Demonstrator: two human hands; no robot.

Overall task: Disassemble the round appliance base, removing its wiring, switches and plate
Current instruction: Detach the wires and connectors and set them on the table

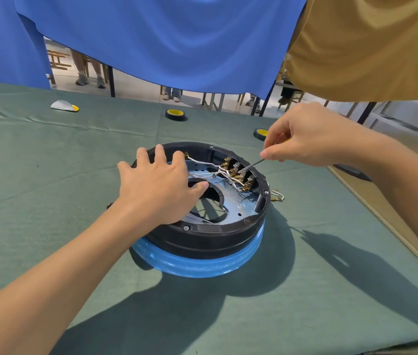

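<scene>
1. The round black plastic appliance base point(210, 242) sits open side up in the middle of the green-clothed bench point(49, 175).
2. The left hand point(156, 185) lies flat on the base's near-left rim with fingers spread. Its grip holds nothing.
3. The right hand point(305, 142) pinches a slim metal-shafted screwdriver point(252, 165) in a narrow grip.
4. The shaft slants down and left from that grip, with its tip at the brass-terminal switches point(238, 170) on the far-right inner wall, where the white wires point(205, 166) join. The right hand is the nearer one.
</scene>
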